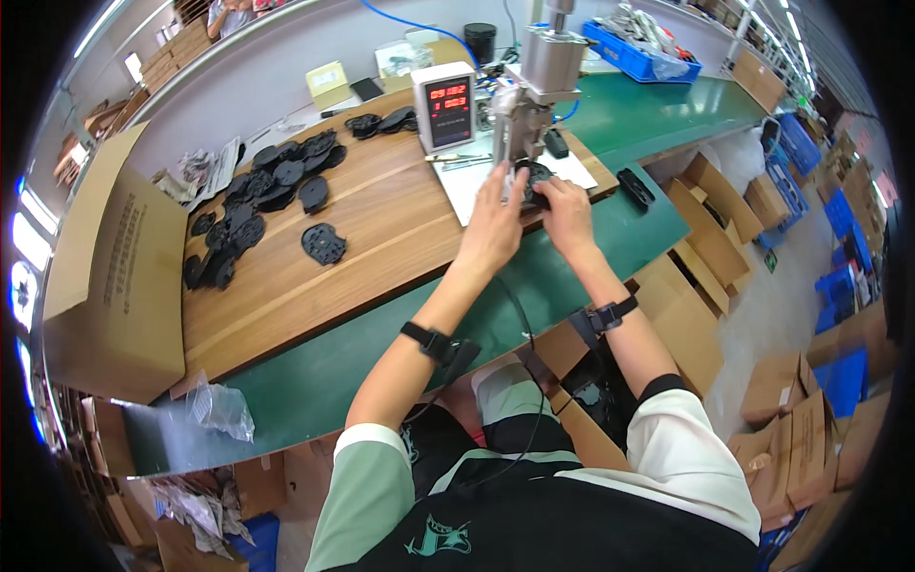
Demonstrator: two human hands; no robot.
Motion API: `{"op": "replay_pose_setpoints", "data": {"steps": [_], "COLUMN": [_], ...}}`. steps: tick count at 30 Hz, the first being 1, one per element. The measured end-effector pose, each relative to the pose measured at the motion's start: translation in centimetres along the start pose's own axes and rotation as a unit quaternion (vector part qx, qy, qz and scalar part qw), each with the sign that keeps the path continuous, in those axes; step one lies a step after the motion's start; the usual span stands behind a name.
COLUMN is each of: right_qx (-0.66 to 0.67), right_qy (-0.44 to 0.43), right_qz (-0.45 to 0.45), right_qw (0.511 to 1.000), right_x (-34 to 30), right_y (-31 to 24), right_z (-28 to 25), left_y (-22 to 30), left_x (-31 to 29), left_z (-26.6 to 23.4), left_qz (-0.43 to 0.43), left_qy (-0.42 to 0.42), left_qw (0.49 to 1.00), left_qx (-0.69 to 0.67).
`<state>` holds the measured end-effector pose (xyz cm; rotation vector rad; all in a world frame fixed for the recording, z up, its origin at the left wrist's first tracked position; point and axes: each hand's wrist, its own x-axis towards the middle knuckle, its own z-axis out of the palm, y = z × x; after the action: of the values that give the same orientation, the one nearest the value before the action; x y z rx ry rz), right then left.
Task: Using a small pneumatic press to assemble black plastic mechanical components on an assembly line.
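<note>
A black, rounded plastic part (536, 175) sits under the head of a metal bench press (526, 110). My right hand (568, 214) grips its near right edge, fingers bent over it. At its left side my left hand (494, 221) has its fingers closed against the part, close to the press column; the fingertips are partly hidden there. The press stands on a white base plate (462, 195), with a white box with a red display (446, 107) to its left. Many similar black parts (276, 181) lie heaped on the wooden board, and a single black part (324, 244) lies apart from them.
The wooden board (381, 210) lies on a green bench (286, 391). An open cardboard box (119, 276) stands at the left, near a clear plastic bag (221, 410). A black tray-like piece (636, 189) rests at the right. A blue crate (640, 57) stands behind. Cartons (677, 315) crowd the right side.
</note>
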<state>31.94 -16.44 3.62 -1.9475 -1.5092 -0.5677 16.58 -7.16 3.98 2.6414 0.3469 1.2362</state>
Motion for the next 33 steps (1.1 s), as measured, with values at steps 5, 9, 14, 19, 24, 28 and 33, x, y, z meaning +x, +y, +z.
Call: {"op": "replay_pose_setpoints", "data": {"steps": [5,9,14,19,24,28,33], "right_qx": [-0.008,0.002,-0.003,0.004,0.016,0.024,0.022], "right_qy": [-0.015,-0.015,-0.001,-0.007,-0.015,-0.029,-0.015], "right_qz": [-0.008,-0.012,0.004,-0.003,0.006,0.011,0.006], "right_qw": [1.0,1.0,1.0,1.0,1.0,0.999,1.0], "right_x": [0.0,0.6,-0.1,0.1,0.0,0.1,0.2], "right_y": [1.2,-0.3,-0.3,-0.2,-0.2,0.0,-0.1], "right_z": [-1.9,-1.4,-1.2,-1.6,-1.4,-1.3,-1.3], "left_y": [-6.8,-13.5,-11.7,-9.6,-10.4,-10.2,-9.5], "left_x": [-5.9,-14.5,-14.6,-12.9,-13.7,-13.8,-13.4], "left_z": [-9.5,-13.7,-14.1,-14.7,-14.6,-14.5,-14.3], "left_qz": [-0.177,-0.325,-0.283,-0.268,-0.296,-0.313,-0.299], "left_qy": [0.008,-0.037,-0.061,0.036,0.096,0.092,0.066], "left_qw": [0.957,0.908,0.938,0.957,0.945,0.943,0.951], "left_qx": [0.228,0.262,0.193,0.109,0.105,0.065,0.038]}}
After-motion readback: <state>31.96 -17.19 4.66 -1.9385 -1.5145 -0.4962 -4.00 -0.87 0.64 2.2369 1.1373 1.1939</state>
